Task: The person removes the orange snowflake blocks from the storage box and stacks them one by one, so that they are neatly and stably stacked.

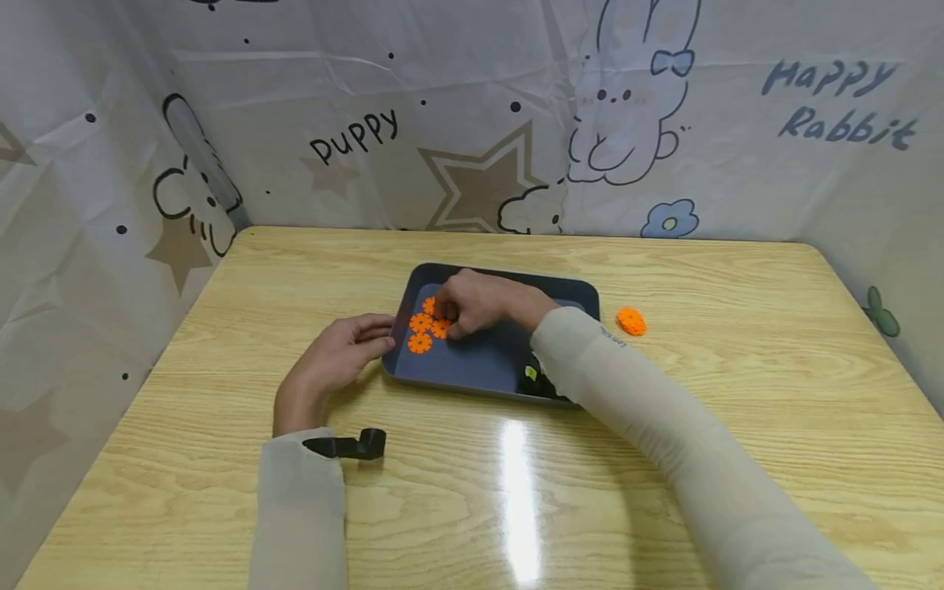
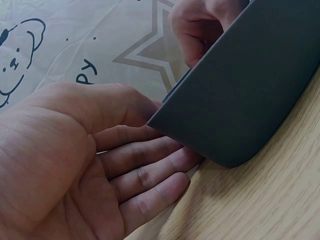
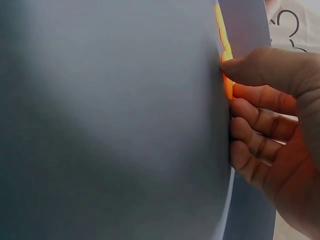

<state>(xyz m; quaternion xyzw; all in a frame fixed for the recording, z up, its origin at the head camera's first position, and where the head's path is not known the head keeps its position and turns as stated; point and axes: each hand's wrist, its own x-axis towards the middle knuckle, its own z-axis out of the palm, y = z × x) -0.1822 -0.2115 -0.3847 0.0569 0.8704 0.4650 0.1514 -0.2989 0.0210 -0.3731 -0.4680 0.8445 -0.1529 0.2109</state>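
Note:
A dark grey rectangular tray (image 1: 479, 360) lies on the table. Flat orange snowflake discs (image 1: 420, 342), several of them, sit close together at its left end. My right hand (image 1: 475, 299) reaches into the tray, thumb and index finger pinching an orange disc (image 3: 228, 75) at the tray floor; its other fingers are curled against the floor. At the tray's left end, my left hand (image 1: 335, 356) touches the outer wall, its fingers (image 2: 145, 175) fairly straight and the thumb at the rim corner. The right hand and forearm hide part of the tray.
To the right of the tray, more orange discs (image 1: 631, 321) lie in a small pile on the wooden table (image 1: 737, 369). A printed cloth (image 1: 354, 82) hangs behind the table. Black camera mounts are on both wrists, the left mount (image 1: 354, 445) over the table.

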